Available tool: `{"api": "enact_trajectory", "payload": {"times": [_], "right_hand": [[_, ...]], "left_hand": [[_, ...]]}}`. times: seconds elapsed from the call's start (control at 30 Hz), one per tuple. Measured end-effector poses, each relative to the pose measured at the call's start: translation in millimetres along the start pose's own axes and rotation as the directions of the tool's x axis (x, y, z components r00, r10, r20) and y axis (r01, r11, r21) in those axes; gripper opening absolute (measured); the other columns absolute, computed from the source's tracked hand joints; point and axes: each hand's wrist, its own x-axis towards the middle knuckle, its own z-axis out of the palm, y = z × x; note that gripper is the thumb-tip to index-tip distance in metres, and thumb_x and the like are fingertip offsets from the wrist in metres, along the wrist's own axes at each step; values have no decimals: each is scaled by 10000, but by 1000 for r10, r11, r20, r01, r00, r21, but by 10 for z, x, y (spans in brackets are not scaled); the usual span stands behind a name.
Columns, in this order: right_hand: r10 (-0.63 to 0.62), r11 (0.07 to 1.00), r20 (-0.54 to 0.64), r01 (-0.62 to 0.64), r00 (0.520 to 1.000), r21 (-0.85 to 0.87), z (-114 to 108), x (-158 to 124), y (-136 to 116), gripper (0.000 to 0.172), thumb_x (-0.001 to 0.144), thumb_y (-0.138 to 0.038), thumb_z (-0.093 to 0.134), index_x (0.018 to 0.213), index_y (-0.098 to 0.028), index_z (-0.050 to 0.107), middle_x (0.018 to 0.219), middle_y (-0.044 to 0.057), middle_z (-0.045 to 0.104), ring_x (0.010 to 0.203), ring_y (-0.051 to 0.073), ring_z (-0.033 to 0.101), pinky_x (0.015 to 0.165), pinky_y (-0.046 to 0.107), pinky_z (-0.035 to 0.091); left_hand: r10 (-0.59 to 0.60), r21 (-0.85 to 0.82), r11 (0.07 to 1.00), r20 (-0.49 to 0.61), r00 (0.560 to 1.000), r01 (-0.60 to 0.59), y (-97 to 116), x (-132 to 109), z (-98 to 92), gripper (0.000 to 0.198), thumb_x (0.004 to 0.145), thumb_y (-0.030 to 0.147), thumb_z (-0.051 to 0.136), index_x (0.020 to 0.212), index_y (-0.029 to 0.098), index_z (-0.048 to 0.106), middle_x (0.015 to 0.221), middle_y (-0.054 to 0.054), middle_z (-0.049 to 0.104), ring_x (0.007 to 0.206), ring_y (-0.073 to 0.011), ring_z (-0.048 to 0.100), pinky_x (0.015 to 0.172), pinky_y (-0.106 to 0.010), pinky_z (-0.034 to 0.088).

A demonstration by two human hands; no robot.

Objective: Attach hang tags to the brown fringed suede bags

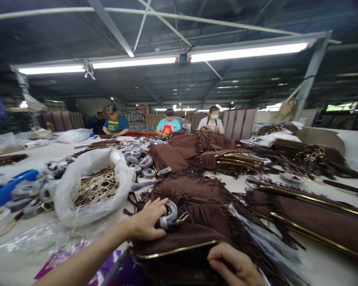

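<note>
In front of me a dark brown fringed bag [179,241] lies with its gold zipper open toward me. My left hand [149,220] is over its far side, thumb and fingers around a strap coil wrapped in grey plastic [170,213]. Gold hardware shows beside the coil. My right hand [234,264] is closed at the right of the zipper opening, fingers curled on the bag's edge; the fingertips are partly hidden. Behind, more brown fringed bags [191,188] are piled along the table.
At left stands a clear plastic sack [64,198] of pale cords [98,186]. Several wrapped coils [135,155] heap beyond it. A blue tray [12,188] lies far left, purple packaging [107,268] near me. Gold-trimmed brown bags [319,214] lie right. Three co-workers sit across the table.
</note>
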Motion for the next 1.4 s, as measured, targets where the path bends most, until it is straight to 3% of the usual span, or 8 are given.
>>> {"api": "enact_trajectory", "payload": {"times": [0.13,0.37,0.53,0.7,0.87,1.03,1.2,1.4], "right_hand": [[93,992,-24,-91,995,88,-1,4,-131,199,871,-341,566,740,-223,658,731,-6,665,719,174,613,678,230,467],[177,961,-39,-164,984,224,4,55,-244,231,822,-399,606,712,-203,660,680,-17,594,677,172,534,643,250,419],[270,891,-32,-237,962,387,-12,117,-373,224,721,-404,653,715,-181,642,606,-45,496,576,135,415,558,242,343],[250,891,-8,-226,968,394,-7,96,-432,215,724,-393,623,676,-184,605,610,-44,463,598,137,394,577,246,322],[214,898,-21,-188,977,398,8,69,-432,180,742,-346,605,659,-189,569,625,-40,462,617,135,395,574,249,316],[266,856,-64,-205,962,474,0,124,-458,202,742,-364,623,654,-188,577,588,-51,453,559,114,363,525,241,292],[333,811,-91,-236,939,535,33,164,-451,220,693,-386,633,637,-179,581,552,-53,475,494,89,313,468,234,224],[464,732,-88,-326,881,598,71,192,-484,207,626,-384,618,607,-184,568,486,-62,474,424,71,291,422,231,160]], "left_hand": [[20,123,992,-190,982,4,185,83,223,454,803,177,643,1234,170,502,1469,-143,439,1414,-288,301,1184,-485,173],[141,182,979,-300,944,-88,145,257,378,340,815,3,509,1068,200,624,1428,-92,494,1332,-221,424,1135,-394,310],[-68,170,973,-432,899,156,257,324,359,138,784,78,617,862,190,640,1149,-63,618,1122,-236,532,972,-368,432],[-168,300,894,-463,870,333,311,313,468,178,792,108,655,962,139,614,1140,-112,593,1101,-280,520,975,-405,408],[-12,362,905,-506,863,225,237,236,434,122,821,80,630,922,141,601,1065,-101,611,1034,-258,539,919,-368,426],[241,403,914,-647,723,56,536,310,271,92,903,154,560,818,178,586,812,-47,620,816,-234,550,810,-378,415],[100,37,994,-652,751,-100,876,482,506,109,825,88,608,772,182,593,781,-19,625,797,-204,555,742,-317,413],[34,-130,978,-671,741,-163,881,414,730,169,788,38,542,807,191,611,827,-27,633,833,-203,556,770,-322,408]]}}
